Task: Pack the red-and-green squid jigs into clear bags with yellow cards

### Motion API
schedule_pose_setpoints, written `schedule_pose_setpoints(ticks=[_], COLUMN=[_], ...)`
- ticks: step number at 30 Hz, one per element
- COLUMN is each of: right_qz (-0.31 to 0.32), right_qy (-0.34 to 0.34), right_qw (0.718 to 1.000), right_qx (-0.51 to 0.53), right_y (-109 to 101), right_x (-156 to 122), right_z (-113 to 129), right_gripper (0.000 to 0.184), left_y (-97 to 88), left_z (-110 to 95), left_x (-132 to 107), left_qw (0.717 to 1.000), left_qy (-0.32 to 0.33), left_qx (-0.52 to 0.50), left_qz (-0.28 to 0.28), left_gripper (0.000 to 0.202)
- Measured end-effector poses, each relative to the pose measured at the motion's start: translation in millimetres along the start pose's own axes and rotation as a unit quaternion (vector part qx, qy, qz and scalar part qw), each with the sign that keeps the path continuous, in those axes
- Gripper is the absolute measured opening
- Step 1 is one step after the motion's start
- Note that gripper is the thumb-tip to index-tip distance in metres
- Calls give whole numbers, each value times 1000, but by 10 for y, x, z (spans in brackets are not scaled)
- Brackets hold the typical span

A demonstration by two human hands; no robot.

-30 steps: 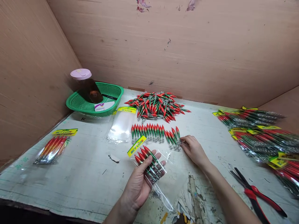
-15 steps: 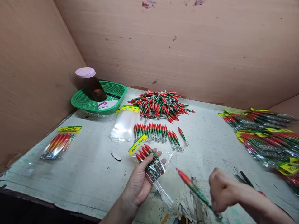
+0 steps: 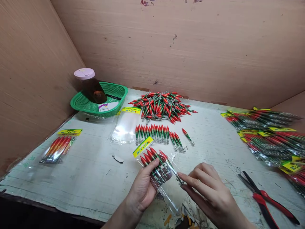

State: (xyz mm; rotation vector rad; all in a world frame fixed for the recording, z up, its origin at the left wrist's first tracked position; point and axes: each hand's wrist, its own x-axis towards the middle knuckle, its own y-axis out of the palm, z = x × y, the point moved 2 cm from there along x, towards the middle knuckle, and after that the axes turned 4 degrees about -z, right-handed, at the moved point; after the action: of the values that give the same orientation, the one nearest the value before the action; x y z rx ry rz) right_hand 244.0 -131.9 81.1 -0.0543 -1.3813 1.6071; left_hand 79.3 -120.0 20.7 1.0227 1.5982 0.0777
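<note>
My left hand [image 3: 145,181] is closed on a clear plastic bag [image 3: 166,192] with a yellow "BCT LURE" header, its thumb pressing across several red and green fishing lures [image 3: 152,160] inside. With thumb and fingers, my right hand [image 3: 209,190] pinches one more red and green fishing lure [image 3: 168,160] by its hooked tail end. That lure's red nose points up and left and lies at the bag's right side; whether it is fully inside the bag I cannot tell. Beyond the hands lie a row of lures [image 3: 152,132], a group of three [image 3: 176,140] and a single lure [image 3: 188,136].
A heap of lures [image 3: 164,106] lies at the back, beside flat bags [image 3: 125,125]. A green basket [image 3: 77,106] holds a lidded cup [image 3: 91,87]. Packed bags lie at right [image 3: 269,143] and left [image 3: 59,148]. Red-handled scissors [image 3: 262,197] rest near my right hand.
My right hand has moved left, bringing its lure from over the table to the bag. The scissors it partly covered now show. My left hand keeps hold of the bag.
</note>
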Motion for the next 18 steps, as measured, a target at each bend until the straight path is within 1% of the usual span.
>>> schedule_pose_setpoints(ticks=[5, 7, 13, 18], right_qz=[-43, -43, -57, -66], right_qy=[51, 62, 90, 94], right_qw=[997, 997, 994, 992], right_qx=[28, 28, 39, 46], right_y=[13, 30, 78, 116], right_x=[25, 24, -6, -19], right_z=[-1, -16, -52, -51], right_gripper=[16, 14, 11, 10], left_y=[10, 19, 34, 18], left_z=[7, 11, 1, 9], left_x=[-3, -14, -54, -61], left_qw=[1000, 999, 999, 998], left_qy=[-7, -13, 0, -3], left_qx=[18, 28, 49, 62], left_qz=[18, 26, 11, 28], left_gripper=[16, 15, 18, 20])
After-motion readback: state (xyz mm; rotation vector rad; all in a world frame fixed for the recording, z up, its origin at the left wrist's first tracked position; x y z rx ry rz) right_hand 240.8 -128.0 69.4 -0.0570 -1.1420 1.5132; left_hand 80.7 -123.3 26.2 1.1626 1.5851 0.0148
